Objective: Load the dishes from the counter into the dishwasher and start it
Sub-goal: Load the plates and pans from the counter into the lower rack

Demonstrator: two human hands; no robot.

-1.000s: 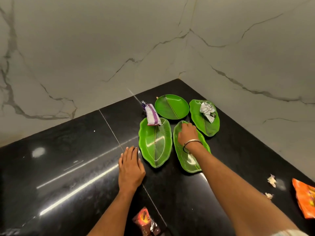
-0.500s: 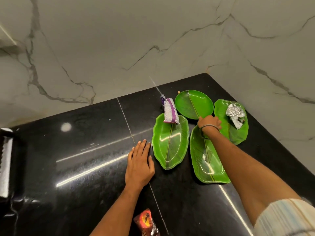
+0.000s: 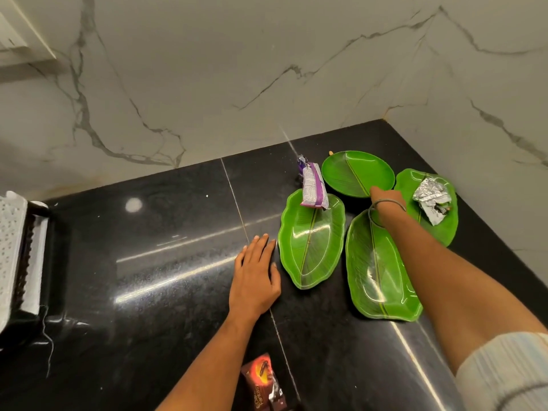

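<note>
Round green plate (image 3: 357, 172), far right: my right hand (image 3: 385, 200) reaches its near rim, grip unclear; left hand (image 3: 255, 277) flat, empty, bracing on counter (image 3: 166, 262).

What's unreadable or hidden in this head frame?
- Right hand: fingers hidden behind its own wrist at the round plate, so the grip is unclear.
- Dark packet: cut off by the bottom edge.
- Purple wrapper: print too small to read.
- Dishwasher: not in view.

Purple wrapper (image 3: 313, 187), foil wrapper (image 3: 431, 197), choc pkt (image 3: 263, 384), perforated rack (image 3: 12, 250).
</note>
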